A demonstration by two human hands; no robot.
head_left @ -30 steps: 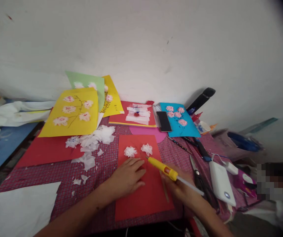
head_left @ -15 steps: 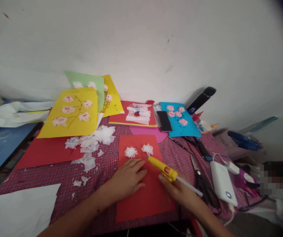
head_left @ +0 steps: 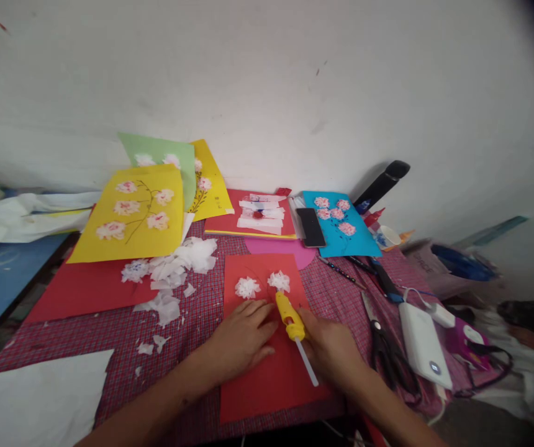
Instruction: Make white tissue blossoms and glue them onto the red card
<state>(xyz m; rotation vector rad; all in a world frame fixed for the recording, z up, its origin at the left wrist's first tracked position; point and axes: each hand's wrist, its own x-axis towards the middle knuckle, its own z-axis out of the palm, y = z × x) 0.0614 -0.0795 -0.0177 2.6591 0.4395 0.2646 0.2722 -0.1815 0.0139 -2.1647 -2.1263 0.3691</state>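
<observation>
The right hand is closed around a yellow glue gun, which slants away from the person just inside that hand's thumb, with a pale glue stick jutting from its back end towards the wrist. Its tip is near the lower edge of the right white flower, ahead of both hands; whether it touches cannot be told. The left hand lies palm down and spread, with nothing seen in its grasp, on the red sheet beneath the gun. Just beyond its fingertips sits the left white flower.

To lay glue well, the left hand should press firmly enough to keep the sheet from sliding, its fingers clear of the hot nozzle. The right hand would do best with a light, even squeeze, the tip low, leaving a small dab without dragging the petals. The scissors, right of the right hand, are best left alone.
</observation>
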